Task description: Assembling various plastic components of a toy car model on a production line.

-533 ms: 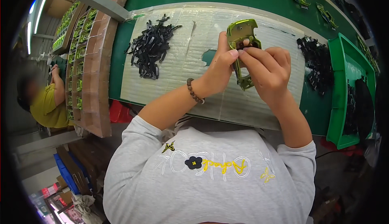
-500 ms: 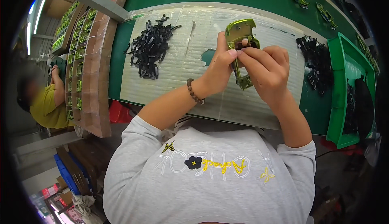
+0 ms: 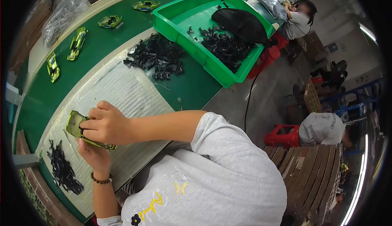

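My left hand [image 3: 94,156], a beaded bracelet on its wrist, grips a shiny green plastic shell [image 3: 74,124] from below. The shell looks like a toy car body, its hollow side facing up. My right hand [image 3: 107,126] lies over the shell with its fingers curled and their tips inside the hollow. Something dark shows at those fingertips, but most of it is hidden. Near my left hand is a heap of slim black plastic parts [image 3: 63,168]. Beyond my right hand lies another heap of black parts [image 3: 157,56].
A large green tray [image 3: 192,56] holds black parts and a black cloth-like piece [image 3: 234,23]. Several green shells [image 3: 76,44] lie on the green surface beyond the pale mat [image 3: 122,87]. Red stools [image 3: 279,135], stacked brown trays [image 3: 302,173] and other people are at the right.
The view has swung to the right, bringing the whole green tray into sight. Both hands stay on the shell, and the right hand now covers more of its hollow.
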### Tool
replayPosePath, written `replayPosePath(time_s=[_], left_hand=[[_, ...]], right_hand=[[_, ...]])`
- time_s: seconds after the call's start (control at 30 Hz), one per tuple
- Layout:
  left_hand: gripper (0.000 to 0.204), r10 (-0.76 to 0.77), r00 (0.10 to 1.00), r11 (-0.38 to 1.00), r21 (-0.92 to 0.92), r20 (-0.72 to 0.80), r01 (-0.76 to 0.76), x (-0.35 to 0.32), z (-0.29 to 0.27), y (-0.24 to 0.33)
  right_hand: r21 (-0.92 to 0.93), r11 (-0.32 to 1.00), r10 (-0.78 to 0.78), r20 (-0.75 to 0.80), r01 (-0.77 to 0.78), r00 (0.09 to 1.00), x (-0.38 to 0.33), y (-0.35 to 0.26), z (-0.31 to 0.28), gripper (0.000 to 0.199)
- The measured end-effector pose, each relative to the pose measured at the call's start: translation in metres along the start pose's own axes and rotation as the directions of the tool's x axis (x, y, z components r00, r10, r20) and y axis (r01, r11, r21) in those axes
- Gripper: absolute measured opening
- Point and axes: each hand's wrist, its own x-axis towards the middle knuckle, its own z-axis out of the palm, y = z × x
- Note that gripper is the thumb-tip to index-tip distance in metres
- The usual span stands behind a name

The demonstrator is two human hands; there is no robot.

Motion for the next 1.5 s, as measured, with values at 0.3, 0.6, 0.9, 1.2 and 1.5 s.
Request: replayPosePath(time_s=[0.3,0.6,0.9,1.2,1.5], left_hand=[[0.027,0.218,0.971,0.807,0.578,-0.101,-0.121,0.011,0.017,0.004],[0.019,0.348,0.927,0.838,0.490,-0.139,-0.241,0.020,0.036,0.003],[0.018,0.339,0.925,0.717,0.684,-0.172,-0.135,0.012,0.048,0.019],[0.017,0.468,0.875,0.639,0.732,-0.124,-0.238,0.001,0.050,0.032],[0.004,0.782,0.323,0.595,0.487,-0.533,-0.639,-0.085,-0.036,0.141]], right_hand=[[0.131,0.986,0.093,0.088,-0.104,0.992,-0.013,0.009,-0.001,0.013],[0.703,0.326,0.529,0.418,-0.632,0.738,0.013,-0.003,-0.007,0.058],[0.600,0.222,0.558,0.568,-0.768,0.605,0.006,0.007,0.008,0.031],[0.650,0.161,0.521,0.583,-0.742,0.624,0.012,0.011,0.006,0.028],[0.656,0.720,-0.604,0.430,0.228,0.671,0.043,-0.081,0.090,0.023]])
